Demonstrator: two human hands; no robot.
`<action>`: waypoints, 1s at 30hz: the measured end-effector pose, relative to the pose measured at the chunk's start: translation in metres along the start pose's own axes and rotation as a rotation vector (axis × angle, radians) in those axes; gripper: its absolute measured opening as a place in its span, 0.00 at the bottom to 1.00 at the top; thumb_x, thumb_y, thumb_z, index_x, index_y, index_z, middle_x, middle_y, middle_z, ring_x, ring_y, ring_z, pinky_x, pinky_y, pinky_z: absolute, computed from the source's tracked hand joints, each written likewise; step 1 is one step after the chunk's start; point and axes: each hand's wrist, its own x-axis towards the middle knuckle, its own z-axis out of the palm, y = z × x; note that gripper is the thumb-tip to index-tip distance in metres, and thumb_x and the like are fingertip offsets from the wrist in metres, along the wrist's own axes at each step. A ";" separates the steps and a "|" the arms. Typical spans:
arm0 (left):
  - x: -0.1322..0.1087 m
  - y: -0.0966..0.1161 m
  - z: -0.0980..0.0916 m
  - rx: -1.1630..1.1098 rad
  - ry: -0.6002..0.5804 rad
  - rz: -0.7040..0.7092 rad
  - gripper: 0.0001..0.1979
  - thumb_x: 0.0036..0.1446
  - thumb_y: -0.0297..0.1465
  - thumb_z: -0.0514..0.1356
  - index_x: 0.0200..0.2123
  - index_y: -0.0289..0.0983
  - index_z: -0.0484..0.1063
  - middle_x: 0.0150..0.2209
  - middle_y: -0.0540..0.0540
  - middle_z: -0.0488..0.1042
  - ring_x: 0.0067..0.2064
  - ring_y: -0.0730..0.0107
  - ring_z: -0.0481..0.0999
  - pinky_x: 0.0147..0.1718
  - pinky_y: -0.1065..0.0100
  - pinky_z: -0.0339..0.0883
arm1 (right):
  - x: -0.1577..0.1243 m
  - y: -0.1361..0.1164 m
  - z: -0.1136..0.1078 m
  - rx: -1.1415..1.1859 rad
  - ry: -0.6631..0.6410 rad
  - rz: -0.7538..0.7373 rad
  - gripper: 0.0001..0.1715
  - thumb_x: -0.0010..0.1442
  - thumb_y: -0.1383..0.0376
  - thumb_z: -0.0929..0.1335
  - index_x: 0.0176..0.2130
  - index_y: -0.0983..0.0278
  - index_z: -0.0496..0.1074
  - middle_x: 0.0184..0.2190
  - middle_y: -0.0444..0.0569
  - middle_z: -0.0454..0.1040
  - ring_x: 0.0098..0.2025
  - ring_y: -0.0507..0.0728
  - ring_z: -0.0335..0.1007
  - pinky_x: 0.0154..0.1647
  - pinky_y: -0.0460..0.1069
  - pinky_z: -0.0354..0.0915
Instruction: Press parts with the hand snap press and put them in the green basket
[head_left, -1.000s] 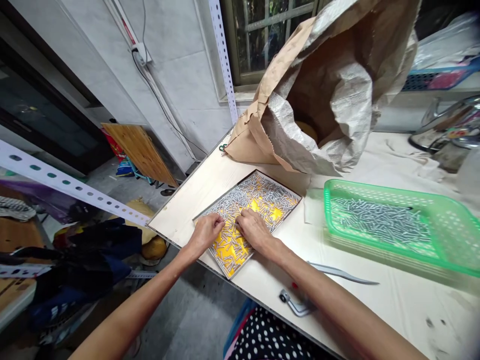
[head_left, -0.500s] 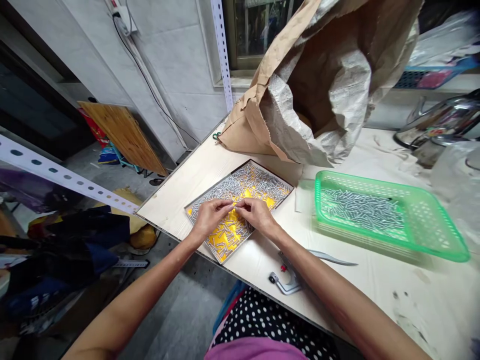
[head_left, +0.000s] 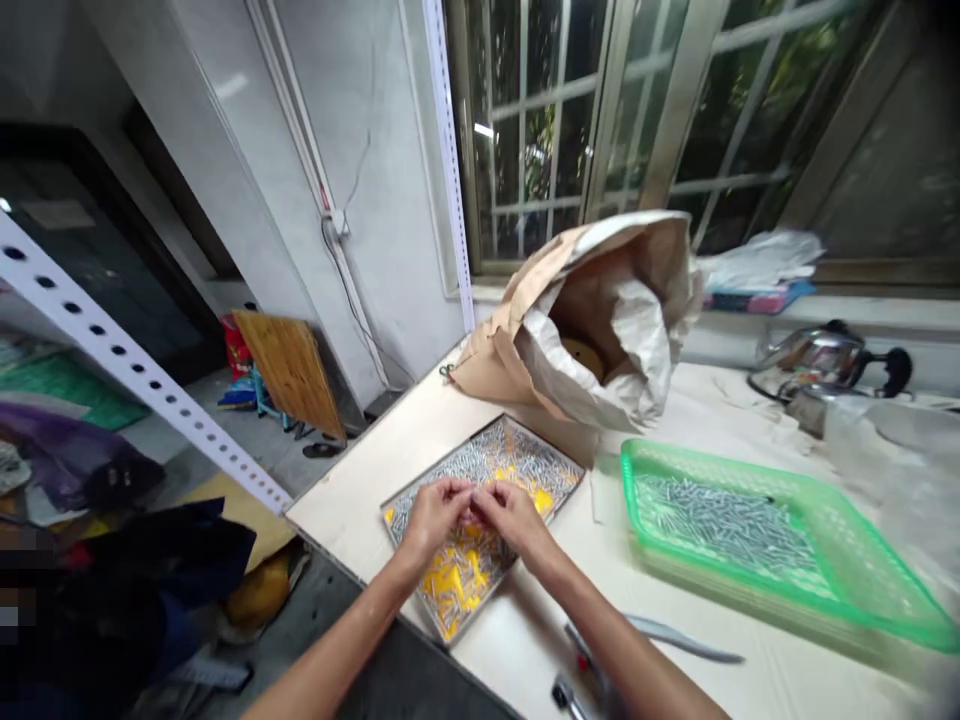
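Note:
My left hand [head_left: 436,517] and my right hand [head_left: 511,515] meet fingertip to fingertip over a shallow tray [head_left: 491,600]. Both are closed in a pinch, and whatever lies between the fingers is too small and blurred to name. Many small silvery screw-like pieces [head_left: 484,455] are scattered across the tray's yellow bottom. To the right stands a green plastic basket [head_left: 862,535] with a heap of similar metal pieces [head_left: 724,525] in it.
A large paper sack [head_left: 499,365] lies open behind the tray. Near my right forearm are a curved grey tool [head_left: 686,638] and a partly hidden metal clamp-like tool [head_left: 568,695]. A kettle [head_left: 817,360] stands at the back right. A perforated post [head_left: 142,375] crosses the left side.
My view has tilted up, so the tray, basket and sack appear lower and more window shows. My hands stay together over the tray, fingertips drawn closer.

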 end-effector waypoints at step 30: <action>-0.004 0.008 0.005 -0.096 0.098 0.058 0.23 0.38 0.47 0.69 0.30 0.33 0.73 0.23 0.47 0.75 0.26 0.66 0.75 0.30 0.65 0.71 | 0.004 -0.018 0.018 0.123 0.168 0.070 0.20 0.49 0.50 0.70 0.25 0.61 0.63 0.19 0.43 0.71 0.21 0.53 0.69 0.22 0.47 0.67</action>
